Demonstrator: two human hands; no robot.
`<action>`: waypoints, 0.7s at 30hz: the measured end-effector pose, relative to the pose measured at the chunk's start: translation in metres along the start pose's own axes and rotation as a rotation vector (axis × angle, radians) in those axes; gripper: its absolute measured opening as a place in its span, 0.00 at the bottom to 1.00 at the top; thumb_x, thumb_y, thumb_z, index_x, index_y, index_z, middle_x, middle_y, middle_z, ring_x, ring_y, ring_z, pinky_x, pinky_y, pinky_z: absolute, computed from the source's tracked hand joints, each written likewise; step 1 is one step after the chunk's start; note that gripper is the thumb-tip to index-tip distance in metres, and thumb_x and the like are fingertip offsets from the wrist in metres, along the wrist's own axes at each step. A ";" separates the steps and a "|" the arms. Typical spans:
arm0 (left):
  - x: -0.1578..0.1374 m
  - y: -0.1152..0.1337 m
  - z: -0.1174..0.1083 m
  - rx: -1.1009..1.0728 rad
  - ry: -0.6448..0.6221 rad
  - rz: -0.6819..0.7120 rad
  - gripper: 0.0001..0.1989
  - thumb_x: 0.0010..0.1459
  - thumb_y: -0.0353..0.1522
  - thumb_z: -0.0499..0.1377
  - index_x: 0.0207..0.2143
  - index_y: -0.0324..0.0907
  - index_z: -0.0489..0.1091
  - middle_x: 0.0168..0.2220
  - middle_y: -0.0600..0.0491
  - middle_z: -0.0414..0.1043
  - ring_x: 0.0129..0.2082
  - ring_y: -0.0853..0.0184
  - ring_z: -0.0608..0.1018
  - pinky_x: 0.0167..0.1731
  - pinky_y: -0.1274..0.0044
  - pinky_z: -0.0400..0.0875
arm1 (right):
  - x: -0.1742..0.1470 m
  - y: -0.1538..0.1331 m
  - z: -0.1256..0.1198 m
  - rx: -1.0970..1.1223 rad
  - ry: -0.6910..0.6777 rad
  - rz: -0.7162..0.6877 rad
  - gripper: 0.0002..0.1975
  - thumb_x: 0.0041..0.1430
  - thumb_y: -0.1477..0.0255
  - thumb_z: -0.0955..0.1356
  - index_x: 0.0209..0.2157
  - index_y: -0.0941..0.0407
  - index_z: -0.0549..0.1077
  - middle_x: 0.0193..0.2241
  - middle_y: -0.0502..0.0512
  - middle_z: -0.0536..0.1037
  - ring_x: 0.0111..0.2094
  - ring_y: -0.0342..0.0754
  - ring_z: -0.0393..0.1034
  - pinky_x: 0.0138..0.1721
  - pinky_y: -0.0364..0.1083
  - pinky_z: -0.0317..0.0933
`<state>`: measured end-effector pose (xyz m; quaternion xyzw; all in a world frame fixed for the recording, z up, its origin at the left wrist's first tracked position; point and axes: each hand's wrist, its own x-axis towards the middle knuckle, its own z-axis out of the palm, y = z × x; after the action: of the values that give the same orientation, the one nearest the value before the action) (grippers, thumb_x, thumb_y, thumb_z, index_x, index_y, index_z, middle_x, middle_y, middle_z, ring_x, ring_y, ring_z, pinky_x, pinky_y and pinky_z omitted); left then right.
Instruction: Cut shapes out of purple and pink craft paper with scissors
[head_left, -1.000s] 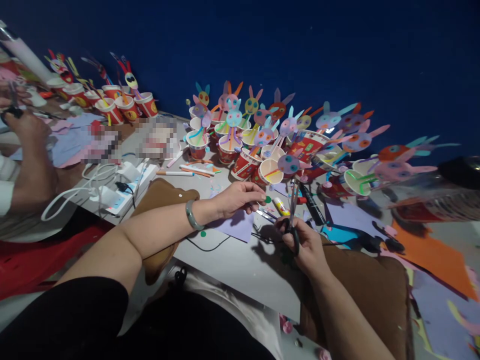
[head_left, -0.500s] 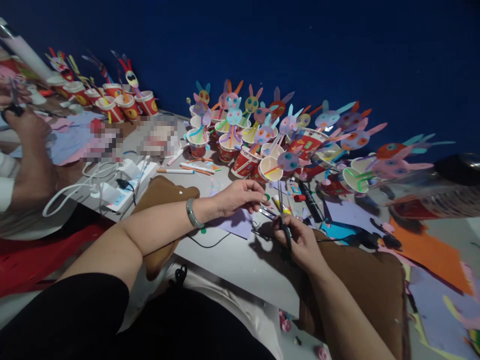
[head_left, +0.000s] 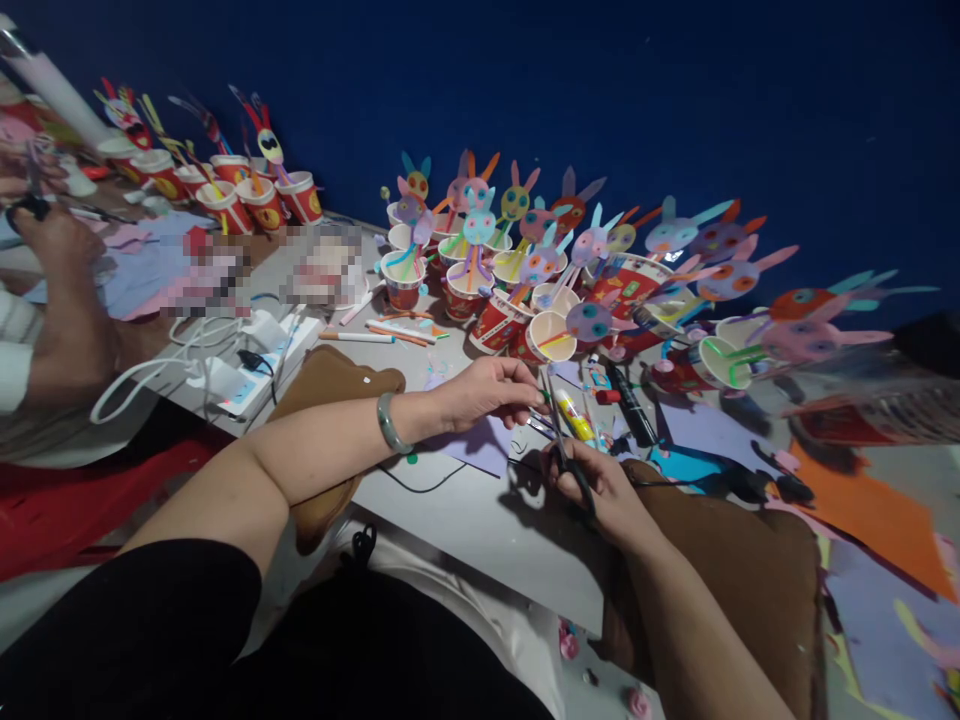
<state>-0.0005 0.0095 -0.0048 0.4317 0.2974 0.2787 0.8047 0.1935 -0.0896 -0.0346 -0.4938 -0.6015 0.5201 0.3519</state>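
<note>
My left hand [head_left: 491,393], a bracelet on its wrist, pinches a small green piece [head_left: 546,396] between thumb and fingertips. In my right hand [head_left: 604,490] are dark-handled scissors [head_left: 568,462], my fingers around the handles. The blades point up and away from me and reach right beside the green piece; whether they touch it I cannot tell. Below my left hand lies a sheet of purple paper [head_left: 480,447]. A green dot [head_left: 412,459] lies near my left wrist. Just beyond the scissors are a yellow glue stick [head_left: 574,416] and a black marker [head_left: 632,405].
Several paper cups with rabbit-like paper figures [head_left: 478,228] stand along the blue wall. Left of me are a power strip [head_left: 281,365] with cables and a co-worker's hand [head_left: 56,240] holding scissors. Brown cushions [head_left: 720,580] lie under my forearms; orange paper [head_left: 874,515] is at right.
The scissors have tilted left, bringing their blades close to the green piece. My left hand keeps its pinch. The whole view has shifted slightly.
</note>
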 end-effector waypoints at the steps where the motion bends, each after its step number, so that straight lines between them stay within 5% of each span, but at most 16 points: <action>1: 0.000 0.000 0.000 0.002 0.003 -0.002 0.07 0.53 0.22 0.61 0.28 0.36 0.63 0.19 0.57 0.72 0.16 0.78 0.71 0.17 0.85 0.62 | 0.000 -0.001 0.000 0.000 0.005 0.006 0.27 0.49 0.46 0.72 0.22 0.55 0.64 0.22 0.49 0.68 0.23 0.43 0.59 0.24 0.42 0.56; 9: -0.003 0.001 0.001 0.009 0.014 0.002 0.09 0.51 0.24 0.62 0.26 0.36 0.63 0.18 0.58 0.71 0.15 0.78 0.71 0.17 0.85 0.64 | 0.000 0.000 0.000 -0.024 0.024 0.013 0.25 0.48 0.51 0.74 0.20 0.55 0.63 0.21 0.48 0.67 0.23 0.42 0.58 0.24 0.42 0.55; 21: -0.003 0.003 0.002 0.014 0.025 -0.011 0.09 0.51 0.22 0.62 0.26 0.37 0.63 0.19 0.57 0.71 0.14 0.78 0.70 0.15 0.86 0.61 | 0.000 -0.002 -0.001 -0.043 0.026 -0.018 0.28 0.49 0.46 0.72 0.20 0.55 0.63 0.20 0.49 0.67 0.23 0.42 0.58 0.24 0.42 0.54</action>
<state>-0.0012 0.0077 -0.0007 0.4319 0.3118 0.2776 0.7995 0.1943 -0.0896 -0.0328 -0.5025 -0.6124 0.4974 0.3537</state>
